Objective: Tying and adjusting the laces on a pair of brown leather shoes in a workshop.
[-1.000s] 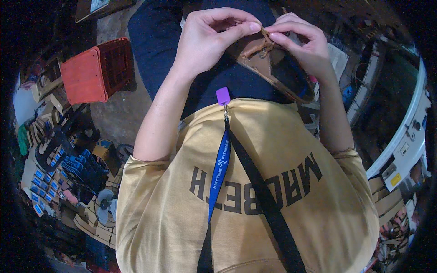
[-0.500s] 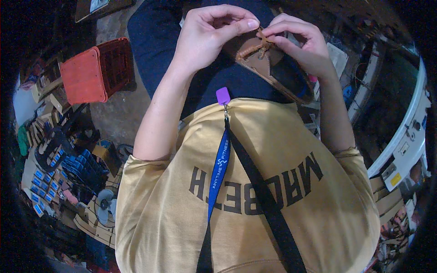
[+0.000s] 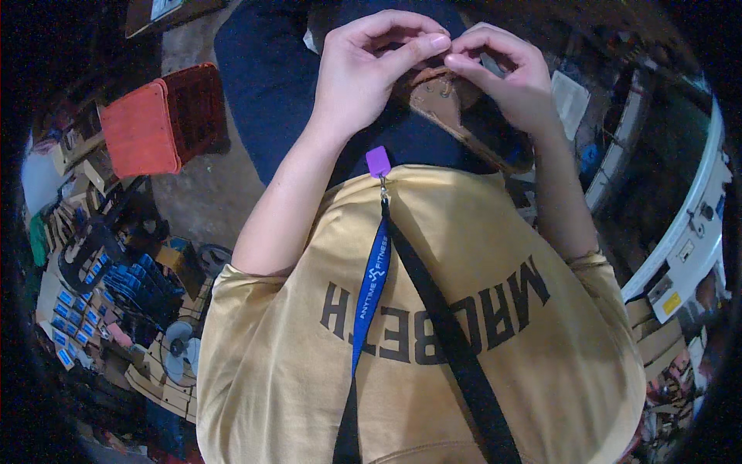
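Note:
A brown leather shoe [image 3: 437, 99] with eyelets and stitching along its edge lies on my dark-trousered lap, partly covered by my hands. Just above it, my left hand [image 3: 372, 66] is closed, thumb and index finger pinched together. My right hand [image 3: 506, 73] is likewise in a pinch, its fingertips almost meeting those of the left. Whatever sits between the fingertips is too small and hidden to name. The shoe's far end is lost behind the fingers and in shadow.
To the left stands a red plastic stool [image 3: 139, 127]. Cardboard boxes, blue-labelled packs [image 3: 73, 317] and a small fan [image 3: 181, 349] crowd the lower left. A white curved machine panel [image 3: 680, 255] rises on the right. A lanyard [image 3: 374, 271] hangs over my shirt.
My left hand has shifted slightly right and my right hand's fingertips have moved up toward it. The brown leather strip seen at the right fingertips no longer shows clearly. The shoe is shadowed more.

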Demonstrator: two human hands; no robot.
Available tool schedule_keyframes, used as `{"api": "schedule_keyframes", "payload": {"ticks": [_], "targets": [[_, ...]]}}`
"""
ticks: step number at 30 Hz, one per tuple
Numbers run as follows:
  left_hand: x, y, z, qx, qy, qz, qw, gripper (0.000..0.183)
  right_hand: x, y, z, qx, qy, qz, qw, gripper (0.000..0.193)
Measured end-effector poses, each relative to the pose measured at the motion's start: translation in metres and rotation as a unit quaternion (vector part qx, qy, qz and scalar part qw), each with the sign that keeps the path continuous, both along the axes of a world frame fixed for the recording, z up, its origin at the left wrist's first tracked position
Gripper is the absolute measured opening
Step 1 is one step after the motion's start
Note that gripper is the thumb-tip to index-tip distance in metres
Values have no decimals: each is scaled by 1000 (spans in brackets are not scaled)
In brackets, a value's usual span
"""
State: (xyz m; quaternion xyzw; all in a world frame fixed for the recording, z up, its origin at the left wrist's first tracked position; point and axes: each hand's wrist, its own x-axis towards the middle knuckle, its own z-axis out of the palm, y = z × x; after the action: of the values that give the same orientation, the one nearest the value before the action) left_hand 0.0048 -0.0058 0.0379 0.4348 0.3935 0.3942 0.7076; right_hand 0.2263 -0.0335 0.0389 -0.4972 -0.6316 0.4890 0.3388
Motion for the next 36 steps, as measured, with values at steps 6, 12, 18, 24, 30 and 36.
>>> {"api": "schedule_keyframes", "payload": {"ticks": [6,12,18,24,30,36], "targets": [[-6,7,-11,94,-2,-44,995,9,6,5,4,12,-21,27,999,12],[-3,-1,2,44,36,-39,998,11,3,3,15,75,-125,60,987,13],[-1,-3,8,82,81,-23,993,10,-1,6,25,98,-138,75,983,12],[1,-4,1,106,71,3,992,9,-1,6,29,93,-138,83,983,11],[7,-9,6,64,61,32,996,9,-1,2,36,40,-176,32,983,12],[12,-6,-13,120,67,36,990,9,-36,-5,76,19,-218,22,975,16]]}}
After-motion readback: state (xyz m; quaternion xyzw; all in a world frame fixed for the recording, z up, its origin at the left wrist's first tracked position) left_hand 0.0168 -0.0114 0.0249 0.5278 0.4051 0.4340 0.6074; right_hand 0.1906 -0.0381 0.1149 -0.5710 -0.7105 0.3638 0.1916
